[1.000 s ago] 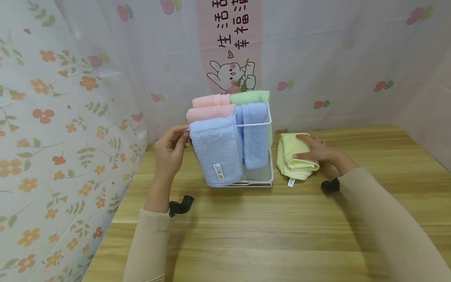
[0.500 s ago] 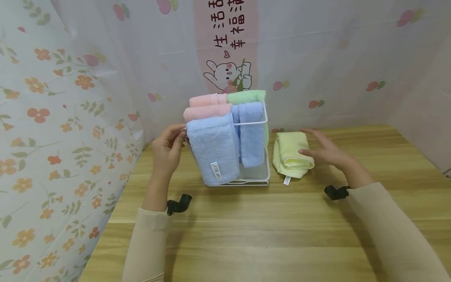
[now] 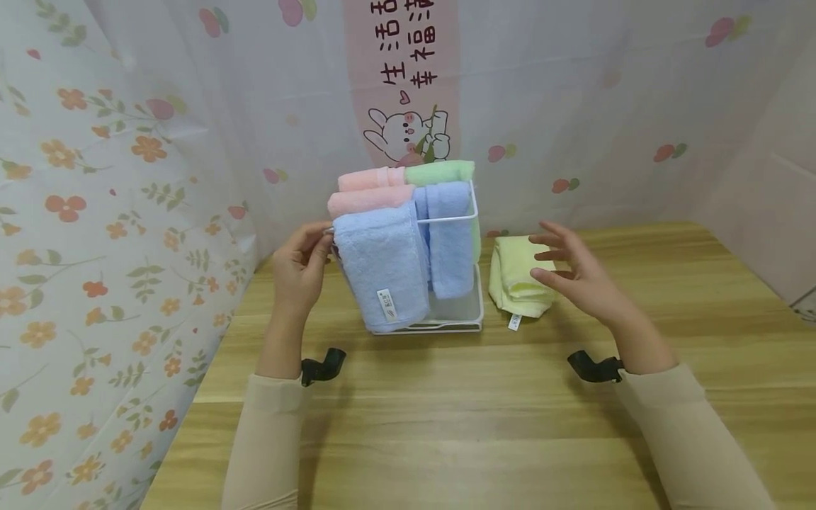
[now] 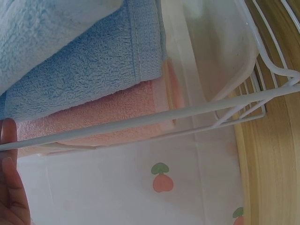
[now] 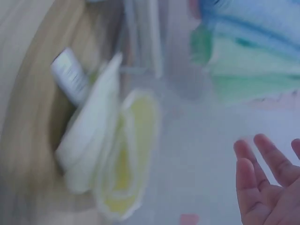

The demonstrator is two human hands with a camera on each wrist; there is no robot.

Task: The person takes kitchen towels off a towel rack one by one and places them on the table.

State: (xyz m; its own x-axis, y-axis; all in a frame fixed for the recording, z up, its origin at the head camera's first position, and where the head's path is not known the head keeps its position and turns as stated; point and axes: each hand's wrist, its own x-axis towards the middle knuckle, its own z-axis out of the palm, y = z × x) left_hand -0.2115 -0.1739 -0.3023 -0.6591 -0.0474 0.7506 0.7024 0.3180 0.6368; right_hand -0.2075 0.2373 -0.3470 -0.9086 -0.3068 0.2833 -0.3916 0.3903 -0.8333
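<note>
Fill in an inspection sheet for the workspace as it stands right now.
Surface: wooden table, wood-grain top.
Job's things: white wire rack stands on the table, bearing blue towels, pink towels and a green towel; a folded yellow towel lies on the table to the rack's right, its tag showing.
Clutter: nothing seen.
Grippers: left hand pinches the rack's wire at its left end; right hand, fingers spread, is beside the yellow towel, holding nothing. Each wrist has a black fitting.
Cables: nothing seen.
Surroundings: floral sheet at left; fruit-print sheet behind.
</note>
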